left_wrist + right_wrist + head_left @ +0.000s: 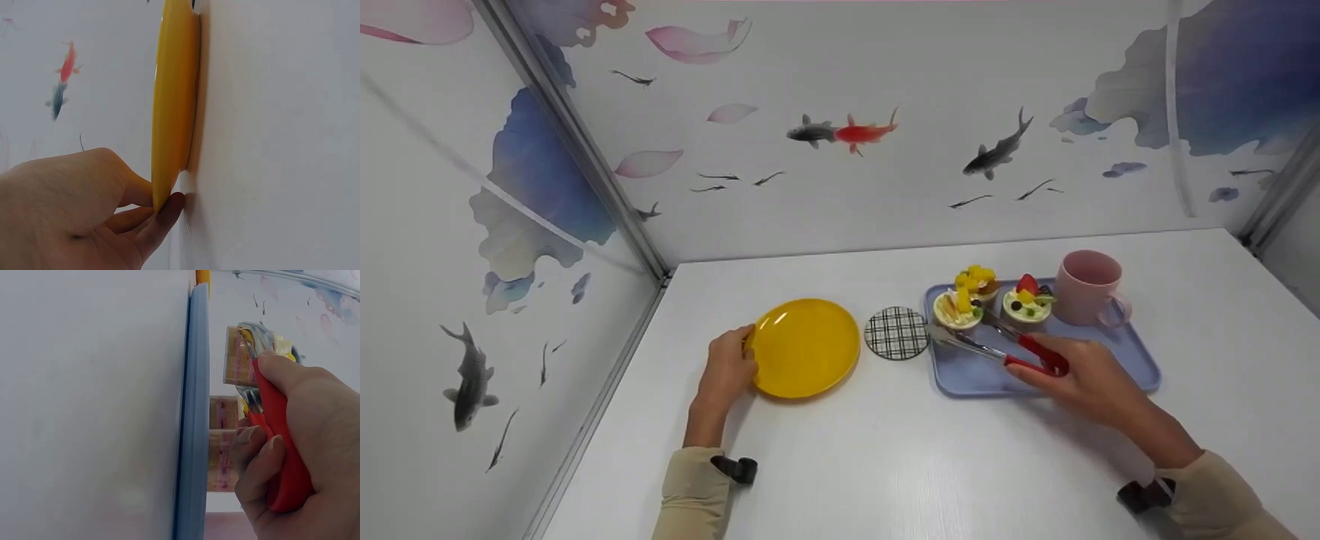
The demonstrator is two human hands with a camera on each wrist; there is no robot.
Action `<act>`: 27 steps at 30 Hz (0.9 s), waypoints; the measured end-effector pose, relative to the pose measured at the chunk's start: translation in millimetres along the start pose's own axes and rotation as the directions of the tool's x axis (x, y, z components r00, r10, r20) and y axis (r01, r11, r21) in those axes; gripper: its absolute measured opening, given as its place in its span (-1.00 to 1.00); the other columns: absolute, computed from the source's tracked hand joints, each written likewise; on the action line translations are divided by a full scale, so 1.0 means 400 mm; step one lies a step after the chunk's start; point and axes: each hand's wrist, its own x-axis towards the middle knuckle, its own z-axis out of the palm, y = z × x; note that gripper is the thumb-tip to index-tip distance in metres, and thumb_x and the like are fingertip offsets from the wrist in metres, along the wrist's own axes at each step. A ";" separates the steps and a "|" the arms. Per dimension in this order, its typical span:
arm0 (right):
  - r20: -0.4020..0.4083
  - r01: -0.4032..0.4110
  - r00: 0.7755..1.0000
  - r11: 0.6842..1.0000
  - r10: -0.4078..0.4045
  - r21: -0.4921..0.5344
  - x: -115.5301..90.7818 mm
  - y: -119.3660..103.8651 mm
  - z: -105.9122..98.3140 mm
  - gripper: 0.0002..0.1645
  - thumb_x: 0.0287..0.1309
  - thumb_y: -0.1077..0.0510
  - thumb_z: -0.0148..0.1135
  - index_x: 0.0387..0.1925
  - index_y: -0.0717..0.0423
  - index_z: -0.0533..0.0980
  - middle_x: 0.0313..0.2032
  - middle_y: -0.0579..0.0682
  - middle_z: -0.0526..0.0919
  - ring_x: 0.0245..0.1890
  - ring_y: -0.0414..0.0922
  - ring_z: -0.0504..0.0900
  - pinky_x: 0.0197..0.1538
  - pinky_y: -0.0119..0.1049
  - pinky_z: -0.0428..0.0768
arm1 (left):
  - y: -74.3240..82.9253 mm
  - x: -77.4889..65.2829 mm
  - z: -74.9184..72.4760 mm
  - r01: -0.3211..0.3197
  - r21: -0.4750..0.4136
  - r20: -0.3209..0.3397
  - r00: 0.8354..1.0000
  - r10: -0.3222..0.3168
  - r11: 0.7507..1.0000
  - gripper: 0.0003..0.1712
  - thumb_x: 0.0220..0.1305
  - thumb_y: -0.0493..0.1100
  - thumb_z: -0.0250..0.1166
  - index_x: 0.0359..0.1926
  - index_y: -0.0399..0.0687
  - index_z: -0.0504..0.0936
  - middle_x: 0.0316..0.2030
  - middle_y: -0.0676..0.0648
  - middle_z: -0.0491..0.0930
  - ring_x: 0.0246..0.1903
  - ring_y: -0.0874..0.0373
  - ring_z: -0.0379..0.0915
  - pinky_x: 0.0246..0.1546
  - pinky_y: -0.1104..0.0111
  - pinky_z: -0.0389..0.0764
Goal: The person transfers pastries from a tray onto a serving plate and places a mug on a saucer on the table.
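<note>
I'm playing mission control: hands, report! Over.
Left hand pinching yellow plate. Right hand gripping red tongs around a cupcake, apparently lifted. Flat coaster between plate and tray, hardly blocking.

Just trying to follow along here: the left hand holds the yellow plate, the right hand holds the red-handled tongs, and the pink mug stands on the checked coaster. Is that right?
Not quite: the pink mug stands on the blue tray, as the head view shows, not on the checked coaster. The left hand does hold the yellow plate, and the right hand the red-handled tongs.
</note>
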 end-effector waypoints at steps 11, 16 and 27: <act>0.012 -0.001 1.000 1.000 0.000 0.026 0.007 -0.026 0.010 -0.15 0.27 -0.36 0.48 0.32 0.16 0.66 -0.37 -0.09 0.68 -0.29 -0.10 0.54 -0.44 -0.45 0.45 | -0.008 0.002 -0.003 -0.013 -0.004 -0.023 1.000 0.013 1.000 -0.38 0.50 -0.48 0.21 0.53 -0.33 0.44 0.43 -0.32 0.56 0.38 -0.16 0.54 0.53 -0.02 0.52; -0.012 0.017 1.000 0.999 -0.016 0.050 0.012 -0.042 0.020 -0.18 0.28 -0.35 0.48 0.30 0.14 0.67 -0.45 -0.12 0.62 -0.38 -0.14 0.49 -0.48 -0.44 0.39 | -0.004 0.004 0.000 -0.008 -0.007 -0.038 0.999 0.007 1.000 -0.40 0.49 -0.47 0.20 0.52 -0.33 0.46 0.40 -0.31 0.58 0.27 -0.13 0.59 0.45 0.03 0.61; 0.002 0.034 0.999 0.994 -0.034 0.101 0.040 -0.074 0.052 -0.17 0.27 -0.41 0.46 0.30 0.09 0.67 -0.40 -0.10 0.67 -0.40 -0.15 0.53 -0.49 -0.44 0.46 | -0.002 0.003 -0.002 0.023 -0.018 -0.044 0.999 -0.024 1.000 -0.39 0.48 -0.48 0.22 0.51 -0.30 0.48 0.33 -0.30 0.59 0.25 -0.14 0.59 0.41 0.05 0.66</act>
